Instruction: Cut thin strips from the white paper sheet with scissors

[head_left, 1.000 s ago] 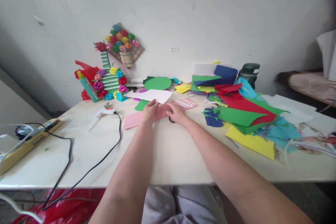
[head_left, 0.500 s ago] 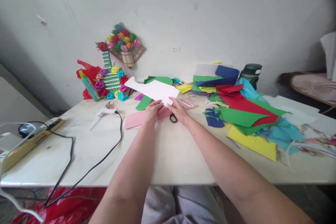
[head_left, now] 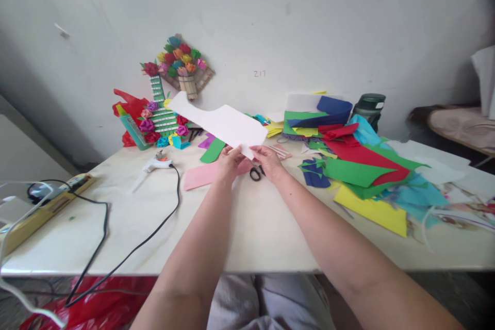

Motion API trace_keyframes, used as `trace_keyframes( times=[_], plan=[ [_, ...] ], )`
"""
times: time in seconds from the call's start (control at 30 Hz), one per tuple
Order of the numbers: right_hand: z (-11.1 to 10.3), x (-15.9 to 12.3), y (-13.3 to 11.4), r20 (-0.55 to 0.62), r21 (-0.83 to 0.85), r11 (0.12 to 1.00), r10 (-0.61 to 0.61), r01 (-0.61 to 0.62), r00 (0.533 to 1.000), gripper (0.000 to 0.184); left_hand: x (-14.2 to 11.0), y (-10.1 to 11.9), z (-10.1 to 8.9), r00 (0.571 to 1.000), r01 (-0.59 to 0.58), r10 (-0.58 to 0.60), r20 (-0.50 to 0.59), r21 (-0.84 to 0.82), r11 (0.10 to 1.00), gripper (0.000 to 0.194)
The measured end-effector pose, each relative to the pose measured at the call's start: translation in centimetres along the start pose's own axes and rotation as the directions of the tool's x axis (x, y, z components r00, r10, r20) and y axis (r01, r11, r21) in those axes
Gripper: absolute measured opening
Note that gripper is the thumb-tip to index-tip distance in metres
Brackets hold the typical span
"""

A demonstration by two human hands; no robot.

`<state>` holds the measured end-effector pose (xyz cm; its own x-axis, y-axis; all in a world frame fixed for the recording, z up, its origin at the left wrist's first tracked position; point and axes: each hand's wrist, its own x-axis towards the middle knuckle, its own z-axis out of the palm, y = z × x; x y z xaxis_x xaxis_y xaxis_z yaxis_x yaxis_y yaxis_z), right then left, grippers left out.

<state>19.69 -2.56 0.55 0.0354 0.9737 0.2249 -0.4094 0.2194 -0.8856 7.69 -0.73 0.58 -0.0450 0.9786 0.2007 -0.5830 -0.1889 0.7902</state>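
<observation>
A white sheet cut to a curved outline (head_left: 224, 124) is raised above the table, its narrow end pointing up and left. My left hand (head_left: 231, 162) pinches its near edge. Close beside it, my right hand (head_left: 267, 160) pinches the same edge farther right. Below the sheet lie black-handled scissors (head_left: 254, 173), their blades partly hidden. A pink sheet (head_left: 199, 176) rests flat under my left hand. A green piece (head_left: 212, 150) pokes out from behind the white one.
To the left lie a glue gun (head_left: 154, 165) with a black cord and a power strip (head_left: 46, 211). A paper-flower guitar (head_left: 164, 113) and a green glue bottle (head_left: 133, 130) stand behind. Coloured sheets (head_left: 367, 170) pile up on the right, near a dark bottle (head_left: 369, 110).
Both hands have tilted the white sheet up, so its far end stands higher and farther left, now overlapping the paper guitar. More of the scissors shows.
</observation>
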Motion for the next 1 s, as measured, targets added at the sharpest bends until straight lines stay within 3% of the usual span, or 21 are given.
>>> trace_keyframes(
  times=[0.2, 0.5, 0.8, 1.0],
  plan=[
    [-0.30, 0.14, 0.32, 0.014, -0.043, 0.999, -0.009, 0.010, 1.000, 0.016, -0.07, -0.18, -0.38, 0.999, 0.030, -0.029, -0.014, 0.087, 0.996, 0.032],
    [-0.58, 0.68, 0.27, -0.156, 0.096, 0.995, 0.048, -0.033, 0.987, 0.026, -0.07, 0.19, -0.46, 0.994, 0.063, -0.059, -0.088, 0.034, 0.997, 0.029],
    [-0.62, 0.44, 0.01, -0.224, 0.010, 1.000, 0.021, -0.020, 0.974, 0.030, -0.01, 0.13, -0.52, 0.993, 0.096, -0.093, -0.072, 0.042, 0.995, 0.029],
    [-0.68, 0.64, 0.09, -0.084, 0.158, 0.985, 0.077, -0.063, 0.994, 0.041, -0.27, 0.33, -0.42, 0.986, 0.162, -0.163, 0.037, 0.017, 0.987, 0.032]
  ],
)
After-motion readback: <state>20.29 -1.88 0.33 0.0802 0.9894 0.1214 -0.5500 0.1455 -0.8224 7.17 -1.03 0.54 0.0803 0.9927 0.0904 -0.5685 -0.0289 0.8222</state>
